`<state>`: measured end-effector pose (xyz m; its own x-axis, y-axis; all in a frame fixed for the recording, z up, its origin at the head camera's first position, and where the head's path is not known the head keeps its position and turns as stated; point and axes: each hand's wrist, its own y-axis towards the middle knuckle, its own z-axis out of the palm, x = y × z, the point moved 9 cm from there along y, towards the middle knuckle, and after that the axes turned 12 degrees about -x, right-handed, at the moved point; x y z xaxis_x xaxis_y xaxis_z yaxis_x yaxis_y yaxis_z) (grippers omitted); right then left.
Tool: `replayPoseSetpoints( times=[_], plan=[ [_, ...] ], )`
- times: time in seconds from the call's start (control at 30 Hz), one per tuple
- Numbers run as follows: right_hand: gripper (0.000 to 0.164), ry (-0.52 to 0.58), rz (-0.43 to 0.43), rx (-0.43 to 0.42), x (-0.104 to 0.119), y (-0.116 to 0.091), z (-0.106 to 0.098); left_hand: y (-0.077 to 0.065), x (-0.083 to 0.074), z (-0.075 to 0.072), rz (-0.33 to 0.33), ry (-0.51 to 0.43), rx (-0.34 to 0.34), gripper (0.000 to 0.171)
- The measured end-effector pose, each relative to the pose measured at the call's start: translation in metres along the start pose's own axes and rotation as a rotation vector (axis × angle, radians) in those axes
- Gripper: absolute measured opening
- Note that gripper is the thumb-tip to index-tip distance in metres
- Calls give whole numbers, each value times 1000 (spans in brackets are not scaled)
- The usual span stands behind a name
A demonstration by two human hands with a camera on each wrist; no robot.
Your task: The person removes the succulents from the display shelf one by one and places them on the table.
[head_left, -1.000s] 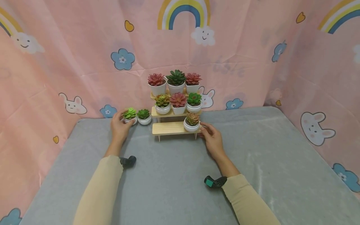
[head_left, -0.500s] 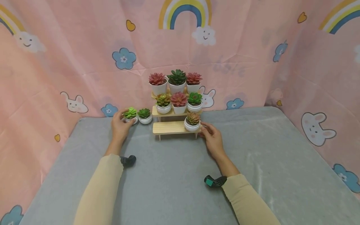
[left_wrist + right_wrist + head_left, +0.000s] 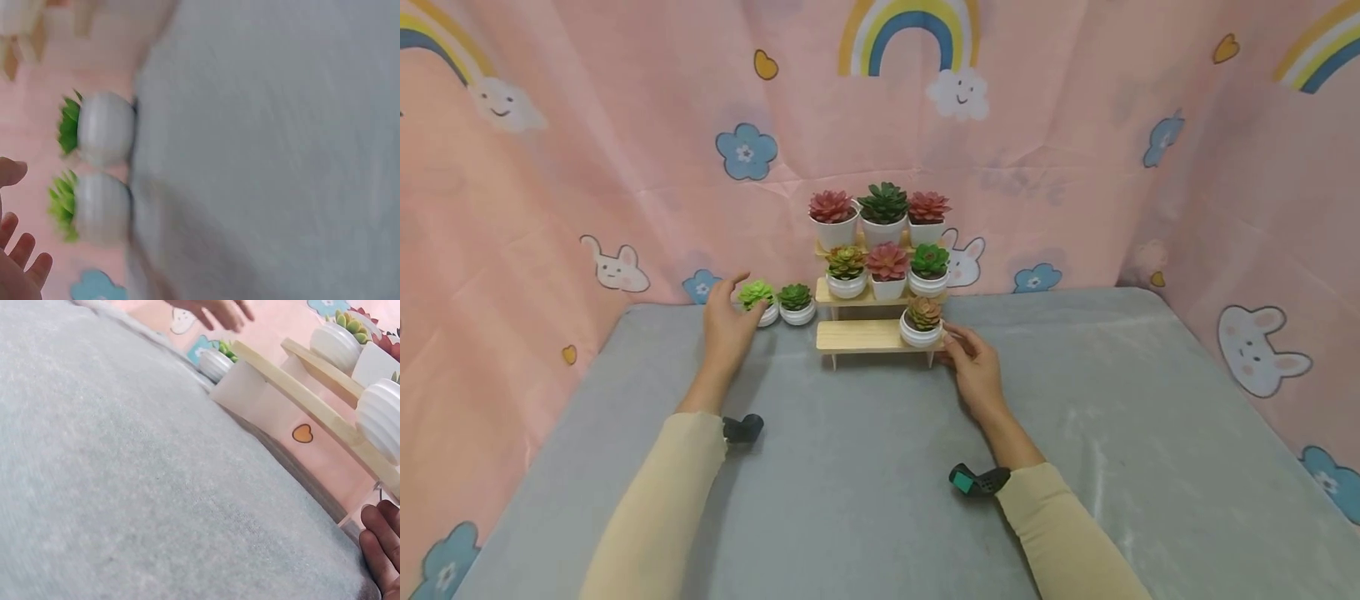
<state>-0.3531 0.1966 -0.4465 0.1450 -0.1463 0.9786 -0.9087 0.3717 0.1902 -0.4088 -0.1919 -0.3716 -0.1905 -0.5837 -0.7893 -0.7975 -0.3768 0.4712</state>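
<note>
My left hand (image 3: 727,327) is beside a potted light-green succulent (image 3: 757,294), its thumb and fingers spread apart. In the left wrist view that hand (image 3: 19,262) is separated from the pot (image 3: 103,209) and grips nothing. A second, darker green succulent (image 3: 795,300) stands just right of it on the cloth. My right hand (image 3: 976,367) rests at the right end of the lowest tier of a wooden shelf (image 3: 857,336), fingertips by its clear leg in the right wrist view. A brownish succulent in a ribbed white pot (image 3: 921,325) sits on that tier near the hand.
The middle tier (image 3: 865,298) holds three potted succulents, and the top tier three more, including a dark green one (image 3: 883,204). A pink printed curtain (image 3: 1037,208) hangs close behind the shelf. Grey cloth (image 3: 865,483) covers the table.
My left hand has let go of the light-green succulent's pot and lifted slightly, its fingers spreading. The right hand stays at the shelf's end. The head view has shifted a little.
</note>
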Motion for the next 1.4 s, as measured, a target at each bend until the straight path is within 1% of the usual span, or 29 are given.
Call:
replayPoseSetpoints(
  times=[0.17, 0.27, 0.37, 0.5, 0.63, 0.7, 0.9, 0.93, 1.03, 1.2, 1.4],
  plan=[
    [34, -14, 14, 1, -1, 0, -1, -8, -33, -3, 49, -100, -31, 47],
    [34, -22, 19, 0, -2, 0, -1, -14, -49, -4, 71, -180, -60, 45],
    [34, -17, 13, 1, -2, 2, 0, -22, -64, -5, 99, -260, -93, 42],
    [33, -2, 5, 3, -1, 2, 1, -33, -82, -3, 129, -351, -116, 39],
    [33, -8, 3, 0, -2, 3, 1, -44, -98, 4, 130, -428, -122, 36],
    [33, -13, 6, 3, 3, 1, 0, -49, -105, 8, 126, -468, -113, 36],
    [34, -18, -2, 15, 3, 1, 1, -61, -127, 20, 108, -555, -86, 36],
    [34, -12, -11, 14, -1, 3, 1, -62, -130, 23, 104, -567, -80, 36],
    [34, 6, -16, 14, 0, 3, 0, -67, -138, 32, 85, -603, -42, 35],
    [34, 10, -9, 17, 0, 2, 1, -77, -145, 46, 59, -662, 26, 34],
    [34, 19, -6, 11, 0, 2, 2, -87, -146, 62, 60, -656, 90, 34]
  ],
)
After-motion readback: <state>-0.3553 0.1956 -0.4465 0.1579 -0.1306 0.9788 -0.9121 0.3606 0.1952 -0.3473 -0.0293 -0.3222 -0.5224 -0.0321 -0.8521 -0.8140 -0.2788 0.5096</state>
